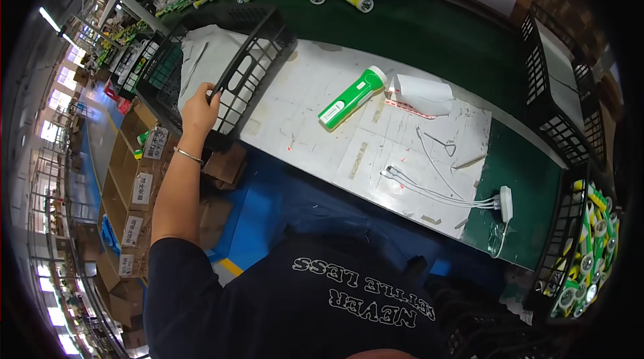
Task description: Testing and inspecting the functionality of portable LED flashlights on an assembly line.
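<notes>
While the left hand (200, 109) reaches out over the left edge of the worktable (402, 30), its fingers curl tight around the rim of a black plastic crate (258, 47), gripping the near wall by its top bar. That crate sits tilted at the table's left end, a white sheet (208, 57) lying inside it. A thin bangle (188, 155) rings the wrist. The right hand is out of the picture altogether.

Over on the pale work mat (315, 117), a green and white flashlight (352, 98) lies on its side near the middle, well apart from the crate. Just beside its head rests a folded white paper (421, 94). Toward the mat's right edge, white charging cables (436, 188) fan out from a small white hub (506, 203). At the table's far right, another black crate (563, 238) is packed with green and yellow flashlights (594, 245). Cardboard boxes (137, 188) stack up on the floor below the left arm.
</notes>
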`<state>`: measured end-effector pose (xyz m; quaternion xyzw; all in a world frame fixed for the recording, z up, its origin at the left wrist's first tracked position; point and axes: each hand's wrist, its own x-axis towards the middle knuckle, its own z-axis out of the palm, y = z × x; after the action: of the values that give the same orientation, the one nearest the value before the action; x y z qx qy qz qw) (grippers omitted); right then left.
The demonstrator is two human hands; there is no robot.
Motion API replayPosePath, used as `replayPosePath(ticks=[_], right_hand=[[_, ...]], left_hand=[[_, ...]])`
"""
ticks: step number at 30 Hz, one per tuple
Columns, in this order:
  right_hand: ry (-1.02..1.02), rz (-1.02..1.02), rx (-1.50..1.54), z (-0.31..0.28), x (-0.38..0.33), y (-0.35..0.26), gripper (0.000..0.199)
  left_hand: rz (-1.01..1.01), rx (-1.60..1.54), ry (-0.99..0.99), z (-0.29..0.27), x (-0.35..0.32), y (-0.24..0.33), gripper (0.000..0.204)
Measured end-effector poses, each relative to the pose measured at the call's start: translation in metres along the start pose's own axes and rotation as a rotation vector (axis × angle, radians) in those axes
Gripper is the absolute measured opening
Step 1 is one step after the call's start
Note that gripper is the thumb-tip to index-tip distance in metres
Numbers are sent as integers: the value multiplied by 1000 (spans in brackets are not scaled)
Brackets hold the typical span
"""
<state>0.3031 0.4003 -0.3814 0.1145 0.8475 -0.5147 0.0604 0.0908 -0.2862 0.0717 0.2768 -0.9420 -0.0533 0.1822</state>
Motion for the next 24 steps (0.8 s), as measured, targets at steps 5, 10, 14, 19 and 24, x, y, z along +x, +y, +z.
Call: replayPosePath(ticks=[5,10,14,19,24], right_hand=[[-187,91,-75,25,59,-24,27],[-353,229,-146,33,98,-77,26],[-516,376,-232,8,77,-128,25],[-659,502,-389,-45,75,-182,24],[-746,604,-495,-49,88,-201,24]], left_hand=[[-44,208,53,11,27,-26,23],[-22,251,-5,14,27,-41,25],[154,253,117,10,35,0,44],[519,-195,-149,44,38,117,44],[392,-442,-581,117,-10,198,59]])
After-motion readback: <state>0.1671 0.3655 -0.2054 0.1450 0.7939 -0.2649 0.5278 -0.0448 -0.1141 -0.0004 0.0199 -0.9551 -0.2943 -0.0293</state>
